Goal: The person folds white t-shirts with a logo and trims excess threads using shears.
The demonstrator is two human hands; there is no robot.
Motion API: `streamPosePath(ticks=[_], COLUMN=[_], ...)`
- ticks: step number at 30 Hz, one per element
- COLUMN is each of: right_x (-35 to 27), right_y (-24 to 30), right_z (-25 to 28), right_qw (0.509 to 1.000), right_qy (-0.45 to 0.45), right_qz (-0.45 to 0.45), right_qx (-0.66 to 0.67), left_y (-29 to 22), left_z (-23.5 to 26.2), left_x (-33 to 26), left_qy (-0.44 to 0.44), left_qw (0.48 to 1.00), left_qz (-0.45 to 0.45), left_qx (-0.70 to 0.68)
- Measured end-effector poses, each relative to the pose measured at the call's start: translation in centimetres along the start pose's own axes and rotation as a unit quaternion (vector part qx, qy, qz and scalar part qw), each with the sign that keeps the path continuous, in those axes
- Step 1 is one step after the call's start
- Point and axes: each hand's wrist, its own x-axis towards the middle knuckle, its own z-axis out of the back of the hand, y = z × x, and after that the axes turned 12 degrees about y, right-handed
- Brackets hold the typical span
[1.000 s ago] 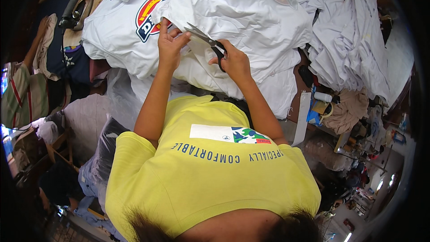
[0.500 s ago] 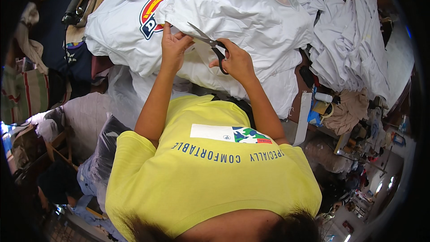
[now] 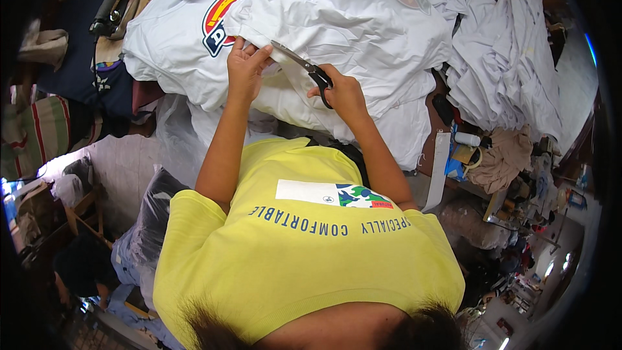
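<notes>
White T-shirts [image 3: 363, 45] lie spread and rumpled in front of me, one with a red, yellow and dark blue printed logo [image 3: 232, 14]. My left hand [image 3: 247, 68] pinches an edge of the top white T-shirt just below that logo. In my right hand [image 3: 342, 96] is a pair of scissors [image 3: 311, 70] with black handles, fingers through the loops. The blades look nearly together and point up and left, their tips beside the left fingertips at the cloth edge. Whether any thread lies between the blades is too small to tell.
A stack of folded white garments [image 3: 508, 65] stands at the right. An iron [image 3: 113, 10] with a dark handle rests at the far left. Small items, among them a white spool [image 3: 468, 139] and a beige cloth [image 3: 502, 162], crowd the right side. Clear plastic [image 3: 172, 133] hangs at the near left.
The scissors' blades have come closer together. Both hands have shifted slightly, the left down and left, the right a little lower. At the far left, another person's arm and striped cloth have moved.
</notes>
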Motion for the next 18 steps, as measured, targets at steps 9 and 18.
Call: streamPosePath(ticks=[9,18], right_x=[1.1,1.0], right_y=[2.3,-0.2], right_z=[0.4,-0.8], right_qw=[0.996,0.999], right_qy=[-0.035,-0.007], right_qz=[0.041,0.041], right_qx=[-0.073,0.026], left_y=[0.3,-0.1], left_z=[0.1,-0.5], left_x=[-0.3,-0.6], left_qy=[0.026,0.019], left_qw=[0.998,0.999], left_qz=[-0.035,-0.027], left_qx=[0.047,0.041])
